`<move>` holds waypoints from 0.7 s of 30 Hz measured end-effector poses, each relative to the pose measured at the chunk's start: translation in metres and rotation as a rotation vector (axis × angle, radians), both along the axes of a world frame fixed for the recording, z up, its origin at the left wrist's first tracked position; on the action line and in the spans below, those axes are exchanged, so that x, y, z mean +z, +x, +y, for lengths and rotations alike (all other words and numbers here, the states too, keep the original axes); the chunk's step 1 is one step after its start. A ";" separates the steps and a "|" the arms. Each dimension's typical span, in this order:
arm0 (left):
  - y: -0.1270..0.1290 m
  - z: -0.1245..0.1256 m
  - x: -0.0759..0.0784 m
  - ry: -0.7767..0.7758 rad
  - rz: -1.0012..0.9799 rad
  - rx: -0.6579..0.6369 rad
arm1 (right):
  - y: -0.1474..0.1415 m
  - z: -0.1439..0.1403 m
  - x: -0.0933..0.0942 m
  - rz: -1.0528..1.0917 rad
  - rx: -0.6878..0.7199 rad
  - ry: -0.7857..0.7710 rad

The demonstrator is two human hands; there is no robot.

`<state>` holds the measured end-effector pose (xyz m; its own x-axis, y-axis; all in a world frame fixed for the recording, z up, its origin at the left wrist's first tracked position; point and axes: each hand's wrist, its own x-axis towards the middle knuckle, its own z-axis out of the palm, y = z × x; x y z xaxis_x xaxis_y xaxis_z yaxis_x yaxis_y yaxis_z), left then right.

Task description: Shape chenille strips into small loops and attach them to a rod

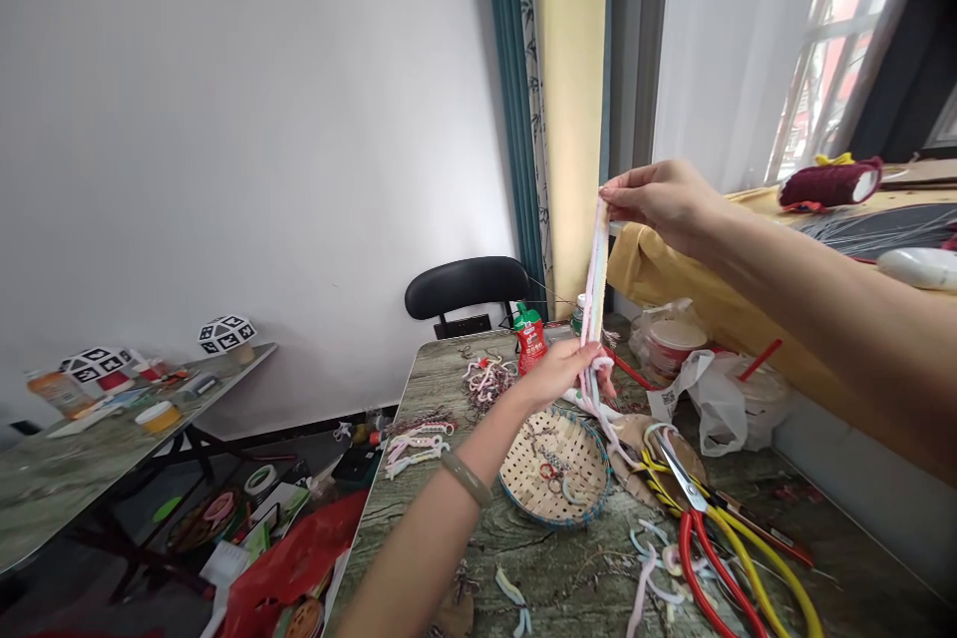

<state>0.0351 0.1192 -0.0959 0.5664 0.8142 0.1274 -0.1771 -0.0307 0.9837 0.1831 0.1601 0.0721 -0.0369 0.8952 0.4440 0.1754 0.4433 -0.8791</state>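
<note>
Pastel pink, yellow and blue yarn strands (598, 269) run taut between my two hands above the table. My right hand (658, 199) is raised, its thumb and fingers pinching the upper end. Lower down, my left hand (564, 371) closes around the strands, and a loop of yarn bunches by its fingers. The loose tail hangs toward the table. Below my left hand sits a shallow woven basket (515, 493) with a blue-edged rim, holding small cord pieces and a red ring. Red-handled scissors (695, 498) lie to the right, their blades pointing away from me.
Yarn offcuts (650, 568) and finished-looking braided pieces (419, 444) lie on the table (478, 558). A red bottle (529, 334) with a green cap stands at the back. Plastic-bagged cups (740, 399) are at the right, a yellow cable (778, 568) in front. A black chair (468, 287) stands behind.
</note>
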 end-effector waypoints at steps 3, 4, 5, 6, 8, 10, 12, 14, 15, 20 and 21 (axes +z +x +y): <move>-0.002 -0.001 -0.021 -0.073 0.016 -0.055 | 0.010 0.005 0.002 0.004 -0.050 -0.030; -0.002 -0.001 -0.027 -0.095 0.019 -0.070 | 0.013 0.008 0.002 0.010 -0.070 -0.037; -0.003 -0.001 -0.032 -0.116 0.022 -0.082 | 0.017 0.011 0.002 0.017 -0.091 -0.043; -0.005 0.000 -0.037 -0.136 0.023 -0.092 | 0.021 0.014 0.002 0.026 -0.111 -0.048; -0.008 -0.001 -0.047 -0.169 0.023 -0.102 | 0.029 0.022 0.002 0.043 -0.145 -0.057; -0.011 -0.001 -0.054 -0.197 0.024 -0.108 | 0.036 0.028 0.000 0.060 -0.170 -0.064; -0.014 -0.003 -0.060 -0.220 0.026 -0.117 | 0.043 0.032 -0.001 0.074 -0.187 -0.078; -0.016 -0.006 -0.063 -0.240 0.024 -0.127 | 0.047 0.032 -0.002 0.086 -0.200 -0.090; -0.017 -0.008 -0.065 -0.248 0.022 -0.131 | 0.048 0.032 -0.002 0.092 -0.205 -0.095; -0.019 -0.014 -0.073 -0.263 0.013 -0.134 | 0.055 0.029 0.002 0.112 -0.227 -0.127; -0.019 -0.015 -0.075 -0.262 0.012 -0.128 | 0.056 0.029 0.003 0.114 -0.224 -0.135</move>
